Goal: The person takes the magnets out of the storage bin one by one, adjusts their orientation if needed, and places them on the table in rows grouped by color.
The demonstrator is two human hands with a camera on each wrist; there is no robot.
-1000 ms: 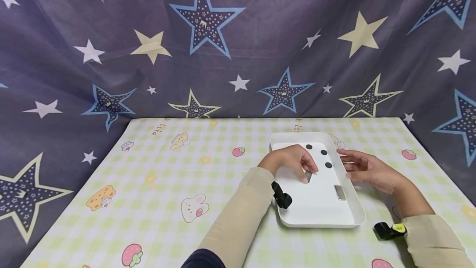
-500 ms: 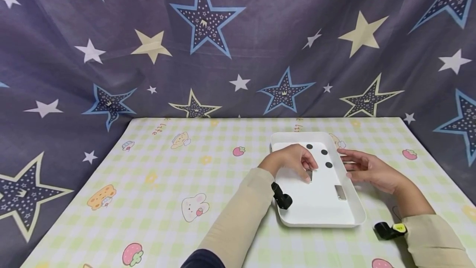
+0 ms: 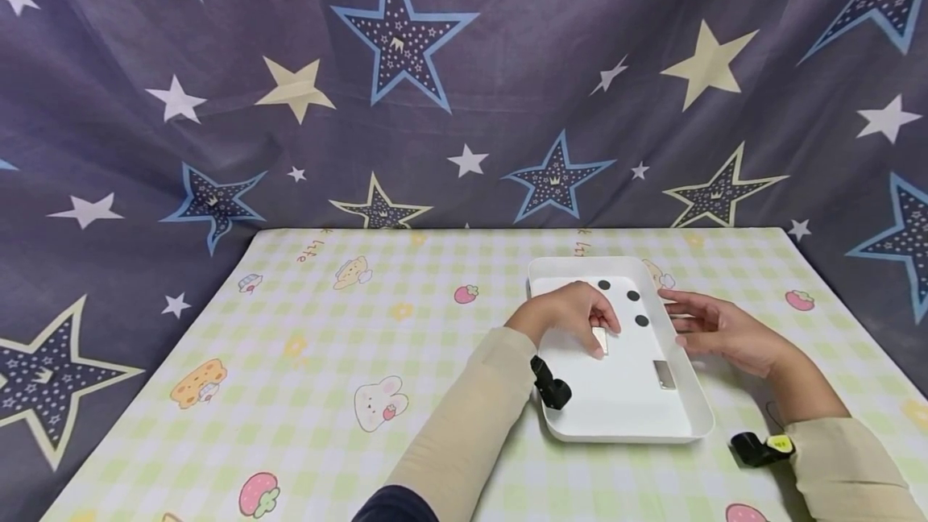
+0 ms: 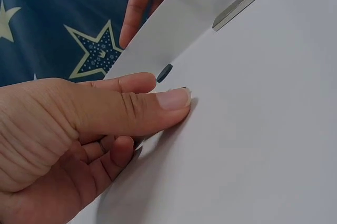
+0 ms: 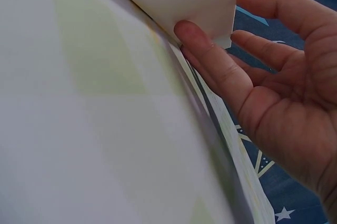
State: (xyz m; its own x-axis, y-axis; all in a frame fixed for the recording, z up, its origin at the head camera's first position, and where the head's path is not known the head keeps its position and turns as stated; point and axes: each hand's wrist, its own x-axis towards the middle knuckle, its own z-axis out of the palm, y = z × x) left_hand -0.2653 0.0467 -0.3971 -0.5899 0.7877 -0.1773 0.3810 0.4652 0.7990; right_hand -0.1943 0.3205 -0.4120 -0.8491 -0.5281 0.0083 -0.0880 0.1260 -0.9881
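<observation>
In the head view my left hand (image 3: 580, 314) reaches inside a white tray (image 3: 623, 424) and pinches a small flat silvery rectangular block (image 3: 600, 340) between thumb and fingers. In the left wrist view the thumb (image 4: 152, 107) covers nearly all of that block. A second silvery block (image 3: 663, 374) lies on the tray floor along the right wall. Farther back on the floor are three black discs (image 3: 641, 321). My right hand (image 3: 732, 337) is outside the tray at its right wall. In the right wrist view its extended fingers (image 5: 216, 58) touch the outer wall.
The tray stands on a table with a green-checked cloth (image 3: 435, 393) printed with cartoon figures. Behind the table hangs a dark curtain (image 3: 493, 103) with stars. Each forearm wears a beige sleeve with a small black device (image 3: 754, 449) near the wrist.
The silvery block has turned between my left fingers, so a bright face now shows where it looked darker before. My right hand and the tray have stayed in place.
</observation>
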